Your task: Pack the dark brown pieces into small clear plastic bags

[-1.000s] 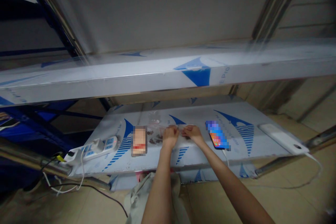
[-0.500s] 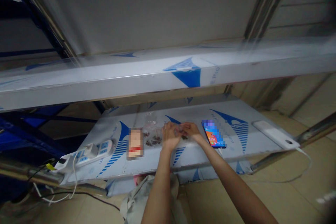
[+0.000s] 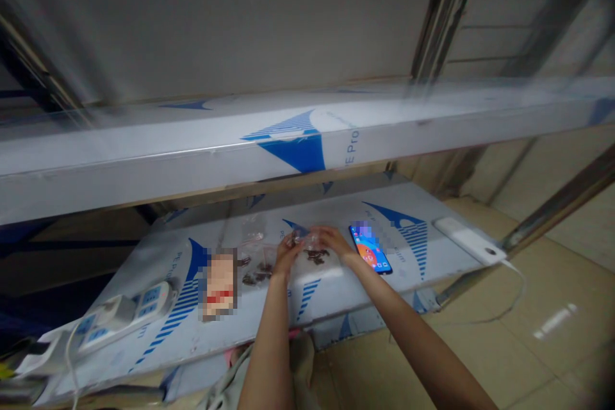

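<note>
Moved: hands slightly apart, view panned right.
Left hand [image 3: 287, 255]: fingers [image 3: 292, 240] pinching small clear plastic bag [image 3: 302, 241].
Right hand [image 3: 332, 241]: fingers [image 3: 319, 232] pressed on bag's right side.
Bag: above film-covered metal shelf [image 3: 384, 295], over dark pieces [image 3: 316, 256], left of smartphone [image 3: 370, 250].

The steel shelf [image 3: 336, 298] wears pale film printed with blue striped triangles — the phone [image 3: 369, 250] glows blue and orange, the small bits [image 3: 316, 257] dark brown
</note>
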Tool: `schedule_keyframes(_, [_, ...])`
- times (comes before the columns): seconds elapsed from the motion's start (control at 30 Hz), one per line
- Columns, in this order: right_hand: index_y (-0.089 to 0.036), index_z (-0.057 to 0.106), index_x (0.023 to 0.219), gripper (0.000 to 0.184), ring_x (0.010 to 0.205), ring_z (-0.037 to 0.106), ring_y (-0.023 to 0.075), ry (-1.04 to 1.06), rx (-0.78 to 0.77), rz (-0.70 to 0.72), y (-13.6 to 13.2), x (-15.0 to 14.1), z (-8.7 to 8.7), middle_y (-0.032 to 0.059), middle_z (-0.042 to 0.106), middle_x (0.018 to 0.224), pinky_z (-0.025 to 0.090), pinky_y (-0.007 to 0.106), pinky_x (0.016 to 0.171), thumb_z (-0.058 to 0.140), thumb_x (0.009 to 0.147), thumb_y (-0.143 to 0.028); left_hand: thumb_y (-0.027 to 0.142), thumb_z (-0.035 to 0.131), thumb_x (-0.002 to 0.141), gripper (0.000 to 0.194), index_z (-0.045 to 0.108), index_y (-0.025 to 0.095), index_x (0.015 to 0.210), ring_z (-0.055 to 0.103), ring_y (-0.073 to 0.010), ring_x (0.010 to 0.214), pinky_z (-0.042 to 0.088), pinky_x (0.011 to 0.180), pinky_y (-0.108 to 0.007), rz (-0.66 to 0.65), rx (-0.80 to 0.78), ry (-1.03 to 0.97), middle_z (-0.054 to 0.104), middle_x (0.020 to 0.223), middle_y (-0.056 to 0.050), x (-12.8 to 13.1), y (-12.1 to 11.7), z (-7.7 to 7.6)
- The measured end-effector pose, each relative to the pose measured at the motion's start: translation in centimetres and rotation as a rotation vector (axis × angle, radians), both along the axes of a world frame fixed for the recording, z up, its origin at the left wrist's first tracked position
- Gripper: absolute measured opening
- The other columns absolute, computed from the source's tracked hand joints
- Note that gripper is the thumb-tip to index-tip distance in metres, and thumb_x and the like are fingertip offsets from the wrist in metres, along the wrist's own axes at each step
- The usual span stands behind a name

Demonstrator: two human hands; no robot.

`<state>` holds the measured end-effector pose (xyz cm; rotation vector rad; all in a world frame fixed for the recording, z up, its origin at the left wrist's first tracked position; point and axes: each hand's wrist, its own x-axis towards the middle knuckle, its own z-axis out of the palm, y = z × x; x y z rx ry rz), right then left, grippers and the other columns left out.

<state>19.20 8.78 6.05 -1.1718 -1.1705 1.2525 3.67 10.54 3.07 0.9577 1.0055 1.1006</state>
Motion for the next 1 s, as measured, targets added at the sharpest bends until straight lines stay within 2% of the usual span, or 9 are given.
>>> schedule_keyframes(0.1, [-0.019,0.063,0.092,0.035,0.065,0.061,0.0156,0.024,-0.035,-0.015,-0.1,0.8,-0.8,0.0056,0.065,0.091,0.049,0.027,0.057,0.047,0.066,-0.036,0.031,0.070,0.049,0.048,0.057,0.013,0.092,0.056,-0.0114,0.068,0.043,0.062,-0.021,0.046,0.116,0.039,0.063,0.079,-0.002,0.1,1.1,-0.6])
schedule_keyframes(0.23, [-0.015,0.066,0.078,0.031,0.064,0.061,0.0177,-0.113,0.016,-0.108,0.4,1.4,-2.7,0.0073,0.067,0.079,0.048,0.028,0.058,0.059,0.057,-0.037,0.025,0.068,0.049,0.035,0.058,0.013,0.081,0.057,-0.0131,0.070,0.043,0.066,-0.024,0.045,0.207,0.195,0.063,0.076,-0.002,0.1,2.2,-1.2])
schedule_keyframes(0.33, [-0.014,0.065,0.067,0.027,0.064,0.061,0.0190,-0.158,0.050,-0.137,0.9,1.6,-4.4,0.0075,0.067,0.069,0.047,0.029,0.059,0.063,0.052,-0.036,0.022,0.067,0.050,0.034,0.059,0.012,0.082,0.057,-0.0131,0.069,0.043,0.067,-0.025,0.065,0.252,0.227,0.063,0.075,-0.003,0.3,2.5,-1.5])
schedule_keyframes(0.4, [-0.016,0.065,0.067,0.025,0.063,0.061,0.0186,-0.173,0.064,-0.164,1.1,1.6,-5.3,0.0065,0.067,0.068,0.047,0.029,0.060,0.062,0.053,-0.036,0.022,0.066,0.052,0.036,0.058,0.012,0.086,0.057,-0.0127,0.069,0.044,0.067,-0.025,0.083,0.271,0.194,0.062,0.076,-0.003,0.5,2.5,-1.5])
schedule_keyframes(0.57, [-0.016,0.066,0.065,0.019,0.067,0.061,0.0183,-0.342,0.127,-0.270,0.9,1.6,-6.8,0.0066,0.068,0.069,0.046,0.029,0.066,0.058,0.060,-0.032,0.020,0.064,0.056,0.035,0.056,0.011,0.089,0.054,-0.0080,0.057,0.044,0.062,-0.022,0.112,0.270,0.108,0.056,0.059,0.002,1.1,2.5,-1.0])
schedule_keyframes(0.73, [-0.018,0.067,0.066,0.015,0.066,0.061,0.0180,-0.479,0.187,-0.307,0.6,1.6,-7.5,0.0055,0.068,0.070,0.045,0.028,0.065,0.058,0.063,-0.029,0.018,0.062,0.060,0.037,0.057,0.011,0.096,0.059,-0.0146,0.080,0.045,0.075,-0.027,-0.023,0.265,0.037,0.064,0.086,-0.009,1.0,2.0,-1.0])
schedule_keyframes(0.8, [-0.018,0.068,0.065,0.014,0.065,0.061,0.0178,-0.493,0.214,-0.304,0.7,1.6,-7.7,0.0052,0.068,0.068,0.045,0.027,0.063,0.058,0.064,-0.028,0.018,0.063,0.059,0.037,0.059,0.011,0.095,0.059,-0.0152,0.077,0.045,0.074,-0.028,-0.019,0.264,0.159,0.064,0.087,-0.009,0.9,1.8,-1.7])
schedule_keyframes(0.93, [-0.019,0.068,0.064,0.011,0.064,0.061,0.0179,-0.516,0.241,-0.309,0.7,1.6,-8.0,0.0047,0.068,0.067,0.045,0.027,0.062,0.058,0.064,-0.026,0.014,0.064,0.057,0.020,0.065,0.012,0.077,0.056,-0.0135,0.064,0.045,0.066,-0.027,0.045,0.351,0.569,0.064,0.072,-0.004,0.7,1.2,-3.0])
schedule_keyframes(1.0, [-0.020,0.068,0.065,0.012,0.064,0.061,0.0177,-0.505,0.247,-0.301,0.8,1.6,-8.1,0.0043,0.068,0.068,0.045,0.027,0.062,0.058,0.065,-0.025,0.012,0.064,0.056,0.012,0.065,0.012,0.068,0.055,-0.0126,0.062,0.044,0.066,-0.027,0.036,0.392,0.657,0.062,0.068,-0.003,0.7,1.1,-3.1])
